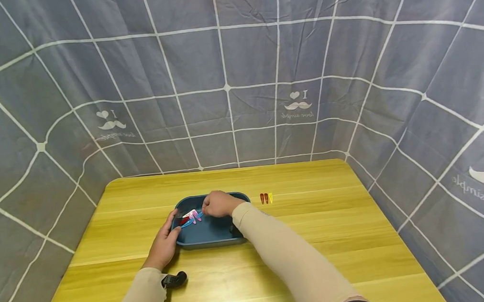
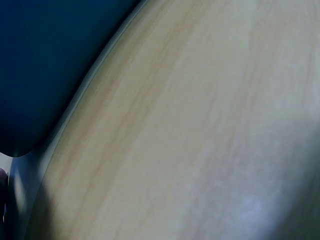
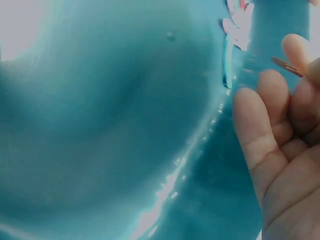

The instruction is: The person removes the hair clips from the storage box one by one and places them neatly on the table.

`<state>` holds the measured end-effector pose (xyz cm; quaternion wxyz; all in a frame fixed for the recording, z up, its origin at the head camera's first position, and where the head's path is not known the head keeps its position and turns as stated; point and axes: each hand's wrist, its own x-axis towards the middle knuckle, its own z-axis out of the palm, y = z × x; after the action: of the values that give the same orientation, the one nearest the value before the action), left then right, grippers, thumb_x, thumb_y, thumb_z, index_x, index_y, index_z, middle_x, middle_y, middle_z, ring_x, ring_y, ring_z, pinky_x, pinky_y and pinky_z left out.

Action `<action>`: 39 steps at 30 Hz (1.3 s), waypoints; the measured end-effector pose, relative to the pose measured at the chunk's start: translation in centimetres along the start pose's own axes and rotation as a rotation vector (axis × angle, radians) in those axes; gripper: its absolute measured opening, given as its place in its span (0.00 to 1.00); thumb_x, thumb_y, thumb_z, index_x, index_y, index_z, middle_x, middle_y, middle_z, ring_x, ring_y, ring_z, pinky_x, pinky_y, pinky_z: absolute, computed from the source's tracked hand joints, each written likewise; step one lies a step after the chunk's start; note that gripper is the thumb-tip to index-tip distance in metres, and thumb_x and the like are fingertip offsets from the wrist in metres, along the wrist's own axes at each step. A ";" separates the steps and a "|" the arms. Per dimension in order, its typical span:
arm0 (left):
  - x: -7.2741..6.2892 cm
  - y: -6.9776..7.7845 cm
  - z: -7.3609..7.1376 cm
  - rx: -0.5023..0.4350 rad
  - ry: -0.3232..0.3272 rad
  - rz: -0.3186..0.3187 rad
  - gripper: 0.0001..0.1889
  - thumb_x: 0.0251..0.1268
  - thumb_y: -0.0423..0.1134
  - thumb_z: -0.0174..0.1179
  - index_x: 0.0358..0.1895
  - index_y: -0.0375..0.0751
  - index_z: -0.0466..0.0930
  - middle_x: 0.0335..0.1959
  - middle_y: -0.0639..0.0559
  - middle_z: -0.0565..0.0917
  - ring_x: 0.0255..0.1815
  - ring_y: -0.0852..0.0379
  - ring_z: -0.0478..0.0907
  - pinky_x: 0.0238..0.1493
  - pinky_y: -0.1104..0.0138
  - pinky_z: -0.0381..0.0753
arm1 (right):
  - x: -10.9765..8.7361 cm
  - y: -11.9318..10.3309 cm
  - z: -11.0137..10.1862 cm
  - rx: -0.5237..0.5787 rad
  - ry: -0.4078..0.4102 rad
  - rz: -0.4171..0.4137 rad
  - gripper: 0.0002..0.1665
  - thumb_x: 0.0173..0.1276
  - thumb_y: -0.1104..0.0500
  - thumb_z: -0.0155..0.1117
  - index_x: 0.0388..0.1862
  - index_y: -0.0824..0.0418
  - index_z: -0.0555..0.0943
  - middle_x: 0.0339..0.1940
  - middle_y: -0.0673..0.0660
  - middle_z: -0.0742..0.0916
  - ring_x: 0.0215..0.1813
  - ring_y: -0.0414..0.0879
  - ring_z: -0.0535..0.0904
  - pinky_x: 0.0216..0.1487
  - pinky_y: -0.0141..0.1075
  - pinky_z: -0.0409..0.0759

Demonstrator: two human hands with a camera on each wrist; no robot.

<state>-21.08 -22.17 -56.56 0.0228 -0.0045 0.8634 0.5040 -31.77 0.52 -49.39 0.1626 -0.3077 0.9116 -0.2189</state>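
By the left hand [image 1: 164, 244], thumb and fingers apart, a blue tray [image 1: 211, 244] of hair clips [image 1: 192, 216] is being touched; over it, a brownish clip [image 3: 288, 67] is being pinched by the right hand [image 1: 219, 204]; three snap clips [image 1: 266, 198] are being borne by the table [image 1: 318, 230].

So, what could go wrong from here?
The right hand pinches a thin brownish piece near the fingertips; it could slip and drop.

The pile of clips in the tray overlaps, so lifting one might drag others along.

The right sleeve lies close to the red and yellow clips on the table; a sideways drift could knock them out of their row.
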 end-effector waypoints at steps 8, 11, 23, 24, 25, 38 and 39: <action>0.0 -0.1 -0.2 0.001 -0.014 -0.013 0.31 0.87 0.44 0.42 0.87 0.64 0.48 0.88 0.41 0.51 0.87 0.33 0.47 0.84 0.35 0.47 | -1.1 0.5 -2.0 0.097 0.040 -0.011 0.20 0.82 0.57 0.53 0.56 0.56 0.91 0.51 0.48 0.93 0.54 0.43 0.88 0.52 0.32 0.84; 0.0 -0.1 -0.3 -0.003 -0.018 -0.014 0.31 0.87 0.45 0.42 0.87 0.63 0.48 0.88 0.41 0.50 0.88 0.33 0.47 0.84 0.35 0.46 | -1.7 0.9 -3.1 0.143 0.045 -0.021 0.20 0.82 0.59 0.52 0.61 0.57 0.89 0.52 0.49 0.93 0.57 0.44 0.88 0.56 0.34 0.85; -0.1 0.3 -0.4 -0.003 -0.023 -0.011 0.32 0.87 0.43 0.43 0.87 0.62 0.49 0.87 0.39 0.52 0.87 0.33 0.48 0.84 0.35 0.47 | -4.8 3.9 -6.8 0.380 0.134 0.029 0.21 0.77 0.64 0.63 0.67 0.59 0.84 0.57 0.60 0.90 0.41 0.45 0.85 0.50 0.43 0.89; 0.0 0.3 -0.4 -0.003 -0.023 -0.010 0.32 0.87 0.43 0.43 0.87 0.62 0.49 0.87 0.39 0.51 0.87 0.32 0.48 0.84 0.35 0.47 | -5.1 4.3 -7.0 0.387 0.146 0.037 0.22 0.76 0.64 0.63 0.67 0.59 0.84 0.58 0.61 0.89 0.42 0.46 0.86 0.51 0.45 0.89; 0.0 0.3 -0.4 0.000 -0.024 -0.011 0.32 0.87 0.43 0.43 0.87 0.62 0.48 0.87 0.39 0.51 0.87 0.32 0.47 0.83 0.34 0.47 | -5.4 4.7 -7.3 0.385 0.156 0.043 0.23 0.76 0.63 0.63 0.68 0.59 0.83 0.58 0.62 0.89 0.43 0.47 0.87 0.52 0.45 0.90; 0.3 0.1 -0.5 0.010 -0.035 -0.015 0.32 0.87 0.46 0.43 0.87 0.64 0.47 0.88 0.40 0.50 0.87 0.32 0.46 0.83 0.33 0.47 | -9.1 9.7 -9.1 0.370 0.249 0.120 0.22 0.81 0.57 0.60 0.70 0.59 0.82 0.57 0.59 0.90 0.47 0.50 0.88 0.36 0.32 0.80; 0.2 0.1 -0.5 0.010 -0.035 -0.012 0.32 0.87 0.46 0.43 0.87 0.64 0.47 0.88 0.40 0.50 0.87 0.32 0.46 0.83 0.33 0.47 | -9.2 10.1 -9.1 0.378 0.253 0.132 0.22 0.81 0.57 0.60 0.70 0.58 0.81 0.57 0.60 0.90 0.47 0.51 0.88 0.37 0.32 0.80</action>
<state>-21.35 -22.57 -56.23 0.0408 -0.0010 0.8653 0.4996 -33.66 16.31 -45.18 0.1158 -0.1815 0.8856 -0.4115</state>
